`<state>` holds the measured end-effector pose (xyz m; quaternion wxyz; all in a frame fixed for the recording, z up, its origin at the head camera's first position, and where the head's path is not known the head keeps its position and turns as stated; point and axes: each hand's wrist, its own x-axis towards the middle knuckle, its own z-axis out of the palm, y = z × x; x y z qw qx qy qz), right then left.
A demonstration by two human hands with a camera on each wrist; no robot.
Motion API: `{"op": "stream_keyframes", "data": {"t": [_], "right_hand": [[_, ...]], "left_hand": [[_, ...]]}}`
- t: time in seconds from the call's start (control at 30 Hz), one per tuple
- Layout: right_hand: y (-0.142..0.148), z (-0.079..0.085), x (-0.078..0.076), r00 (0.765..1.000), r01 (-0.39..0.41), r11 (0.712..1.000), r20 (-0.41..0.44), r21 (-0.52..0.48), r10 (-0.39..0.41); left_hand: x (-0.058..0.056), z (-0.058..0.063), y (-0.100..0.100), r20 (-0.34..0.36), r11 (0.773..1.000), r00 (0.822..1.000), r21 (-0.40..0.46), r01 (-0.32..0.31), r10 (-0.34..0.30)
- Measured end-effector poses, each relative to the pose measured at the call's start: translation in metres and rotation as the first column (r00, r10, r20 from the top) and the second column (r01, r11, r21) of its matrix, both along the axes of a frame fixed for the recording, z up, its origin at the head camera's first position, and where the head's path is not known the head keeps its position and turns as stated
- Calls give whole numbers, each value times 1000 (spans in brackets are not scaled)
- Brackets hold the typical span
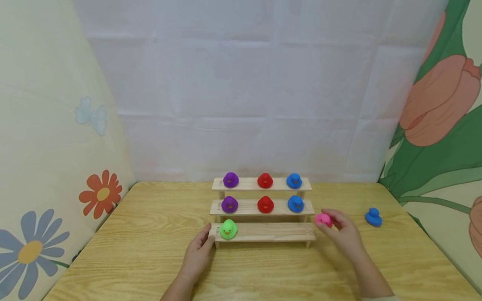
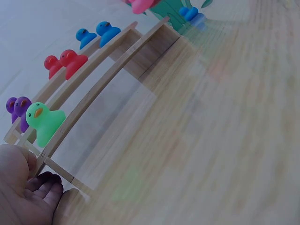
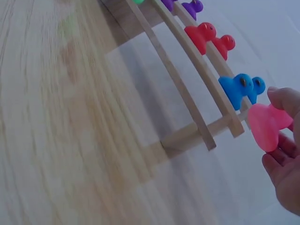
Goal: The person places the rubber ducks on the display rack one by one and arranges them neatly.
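Observation:
A three-step wooden display rack (image 1: 273, 232) stands on the table. My left hand (image 1: 196, 253) holds the left end of its lowest step, the thumb (image 2: 29, 161) by the step and the fingers curled below. Right beside that hand, a green rubber duck (image 1: 228, 229) sits on the lowest step. Off the rack's right end, my right hand (image 1: 344, 234) pinches a pink rubber duck (image 3: 265, 126) between thumb and fingers, in the air. The middle step carries a purple duck (image 1: 229, 204), a red duck (image 1: 265, 204) and a blue duck (image 1: 296, 203).
On the top step sit another purple duck (image 1: 231, 179), red duck (image 1: 265, 180) and blue duck (image 1: 294, 181). A loose blue duck (image 1: 373, 217) lies on the wooden table (image 1: 158, 221), right of my right hand. A white cloth (image 1: 241, 92) hangs behind, with patterned panels at both sides.

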<state>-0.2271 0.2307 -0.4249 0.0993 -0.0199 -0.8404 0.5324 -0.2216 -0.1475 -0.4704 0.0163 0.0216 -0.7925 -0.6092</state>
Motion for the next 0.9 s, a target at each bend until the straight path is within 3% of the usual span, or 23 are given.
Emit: {"op": "stream_keyframes", "data": {"t": [0.2,0.47,0.9], "right_hand": [[-12,7,3,998,-54,998,24,-20,55],[-31,6,1,991,-133,991,-34,-25,133],[-64,3,-6,961,-273,961,-45,-44,272]], "left_hand": [[0,-1,-1,1,1000,1000,0,5,-5],[1,-1,0,-3,1000,1000,3,12,-12],[0,-1,-1,13,1000,1000,8,3,-3]]}}
